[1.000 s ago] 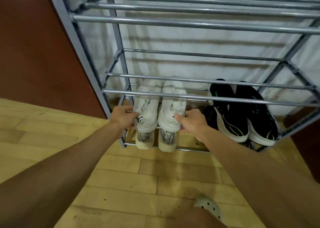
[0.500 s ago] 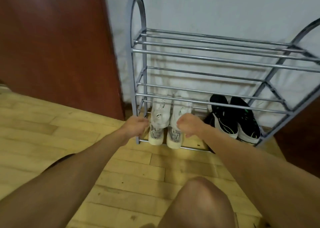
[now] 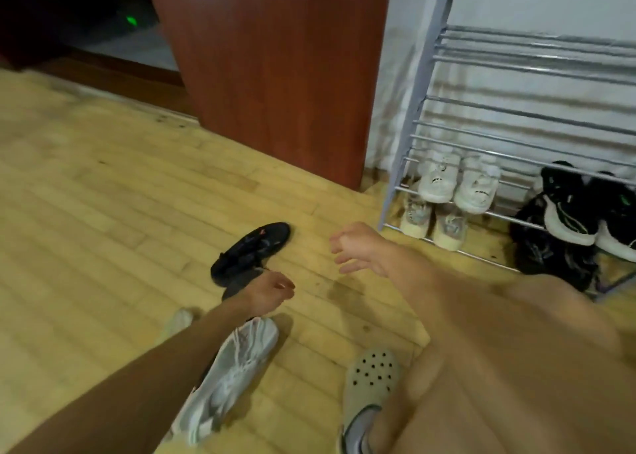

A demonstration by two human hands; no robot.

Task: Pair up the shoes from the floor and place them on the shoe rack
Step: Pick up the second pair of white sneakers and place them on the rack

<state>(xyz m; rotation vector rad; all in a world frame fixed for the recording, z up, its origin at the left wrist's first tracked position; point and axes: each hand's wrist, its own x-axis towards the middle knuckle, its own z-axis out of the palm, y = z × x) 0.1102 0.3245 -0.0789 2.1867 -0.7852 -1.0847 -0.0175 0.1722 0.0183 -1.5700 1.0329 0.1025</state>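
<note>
Fingers of the right hand (image 3: 358, 248) are spread and slightly bent, holding nothing, and the hand hangs over the wooden floor (image 3: 103, 195) between the black shoe (image 3: 251, 248) and the left foot of the shoe rack (image 3: 411, 133). Fingers of the left hand (image 3: 272, 293) are loosely curled with the thumb close to the fingertips and nothing visible between them. This hand sits just at the heel end of the black shoe, though whether it touches the shoe cannot be told. That shoe lies on the floor with its toe pointing away towards the reddish-brown door (image 3: 275, 74). Nearer the person, a grey-white sneaker (image 3: 237, 364) lies on the floor, partly under the left forearm, and the pale toe of another shoe (image 3: 179, 318) shows on the far side of that arm. On the rack, a pair of white sneakers (image 3: 457, 183) rests side by side on a lower tier, with a beige pair (image 3: 433, 223) directly below. To their right sit black sneakers with white soles (image 3: 568, 212), above a blurred dark pair (image 3: 547, 254). A grey clog (image 3: 371, 381) is on the person's foot.
</note>
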